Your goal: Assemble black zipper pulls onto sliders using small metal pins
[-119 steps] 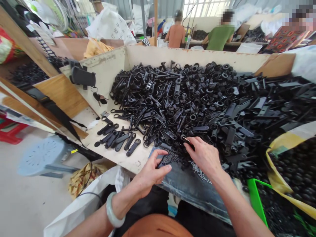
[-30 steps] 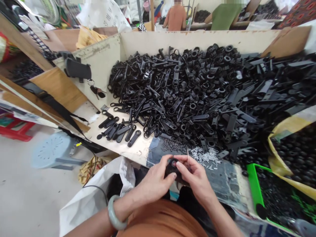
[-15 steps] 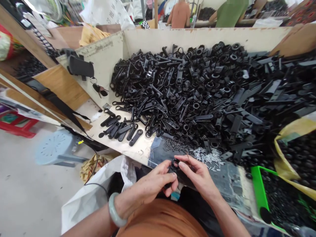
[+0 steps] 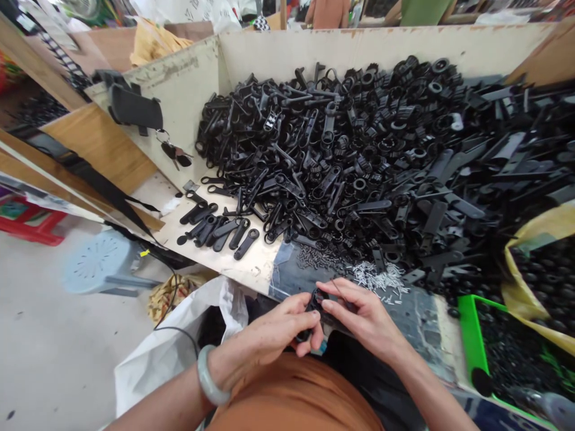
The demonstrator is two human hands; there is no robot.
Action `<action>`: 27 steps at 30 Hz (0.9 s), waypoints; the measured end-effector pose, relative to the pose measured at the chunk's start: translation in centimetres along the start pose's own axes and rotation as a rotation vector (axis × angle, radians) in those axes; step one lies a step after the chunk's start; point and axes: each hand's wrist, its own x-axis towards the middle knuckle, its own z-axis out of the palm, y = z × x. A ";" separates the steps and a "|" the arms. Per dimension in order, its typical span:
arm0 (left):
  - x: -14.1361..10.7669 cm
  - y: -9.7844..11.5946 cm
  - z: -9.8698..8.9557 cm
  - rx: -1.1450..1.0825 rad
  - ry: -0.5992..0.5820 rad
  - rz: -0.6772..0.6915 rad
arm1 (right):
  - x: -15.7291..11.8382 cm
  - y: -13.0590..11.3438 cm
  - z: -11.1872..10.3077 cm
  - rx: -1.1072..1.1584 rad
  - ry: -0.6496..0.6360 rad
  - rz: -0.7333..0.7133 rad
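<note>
My left hand (image 4: 287, 326) is closed around a black plastic part (image 4: 317, 297) with a ring-shaped end, over the front edge of the bench. The thumb and fingers of my right hand (image 4: 354, 311) pinch at the ring end of the same part. A thin brownish rod (image 4: 338, 288) shows by the right fingers; how it is held is unclear. Just beyond my hands lie a pile of small silvery pins (image 4: 380, 276) and a patch of small dark screw-like pieces (image 4: 317, 257). Several black handle-like parts (image 4: 220, 230) lie to the left on the pale board.
A large heap of black plastic parts (image 4: 314, 149) fills the walled bench. At right stand a green bin (image 4: 471, 335) and a yellow sack (image 4: 516, 269) of round black pieces. Keys (image 4: 176, 154) hang on the left wall. A white sack (image 4: 148, 365) and blue stool (image 4: 99, 260) are below.
The camera view has tilted slightly downward. Both hands stay at the black plastic part, which has turned a little between the fingers.
</note>
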 end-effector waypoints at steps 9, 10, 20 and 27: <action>0.1 -0.5 0.1 0.021 0.022 -0.100 | -0.3 -0.1 -0.1 0.002 -0.133 0.019; 0.1 -0.7 0.1 0.024 0.019 -0.103 | -0.4 0.0 0.1 0.020 -0.132 0.026; 2.9 1.2 -3.7 1.021 0.724 0.286 | 1.5 0.9 0.4 -0.256 0.336 0.099; 4.8 1.6 -5.7 1.437 0.638 0.274 | 4.3 1.5 2.3 -0.653 0.235 -0.036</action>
